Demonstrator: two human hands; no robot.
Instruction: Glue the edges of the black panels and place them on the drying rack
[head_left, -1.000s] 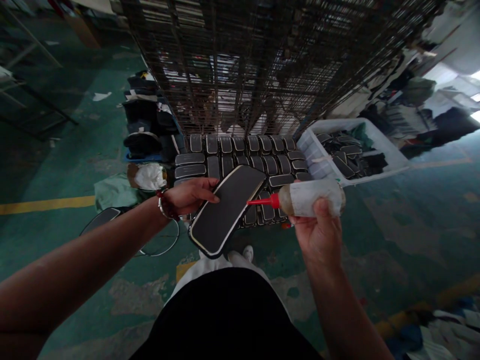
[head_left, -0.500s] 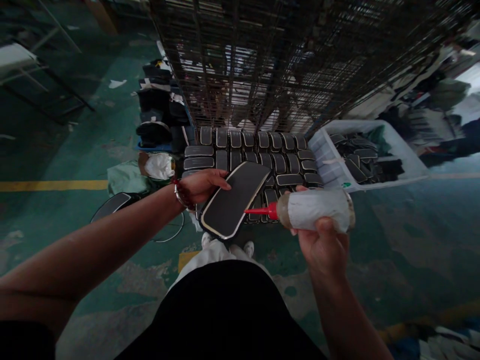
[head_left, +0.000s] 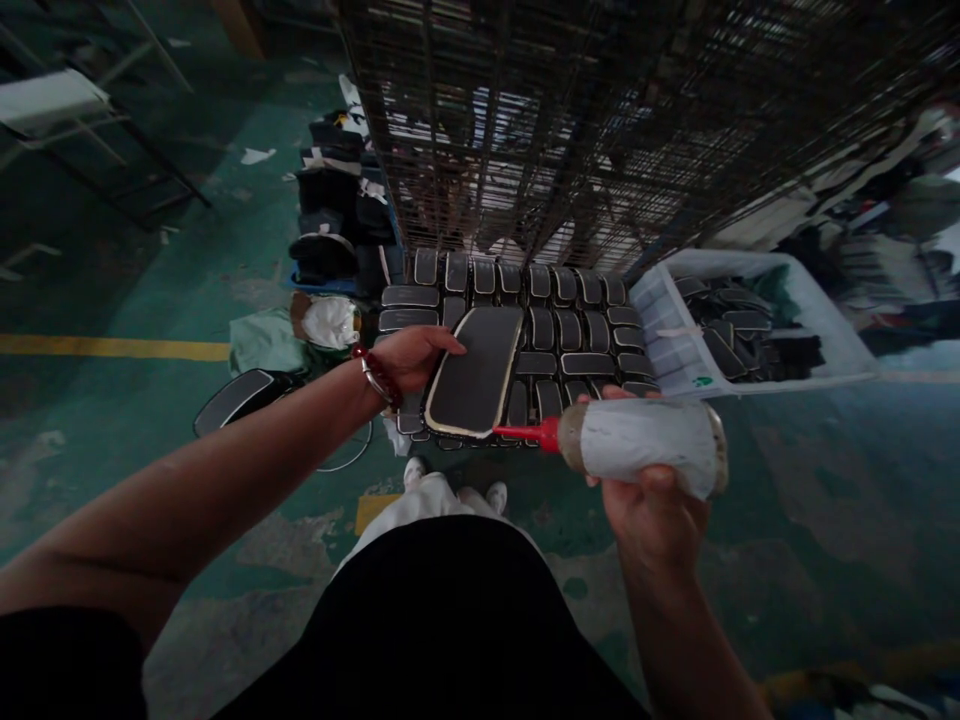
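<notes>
My left hand (head_left: 416, 357) is closed on the left edge of a dark, flat panel (head_left: 477, 370) with rounded corners and a pale band along its rim, thumb on top. In my right hand (head_left: 654, 510) lies a squeeze bottle (head_left: 637, 442), wrapped in white and tipped on its side, fingers and thumb closed around it. Its red nozzle (head_left: 529, 433) points left, the tip at the panel's lower right corner. Below the panel, many similar panels (head_left: 570, 328) lie in rows, partly hidden by my hands and the bottle.
A tall wire rack (head_left: 510, 130) stands behind the rows. To the right is a white crate (head_left: 686, 355) of dark pieces. Stacked black items (head_left: 326, 215), an open bag with white contents (head_left: 328, 322) and another dark panel (head_left: 234, 400) are on the left.
The held panel has turned more upright, and the nozzle tip has gone from its right edge to its lower right corner. The whole view has shifted slightly.
</notes>
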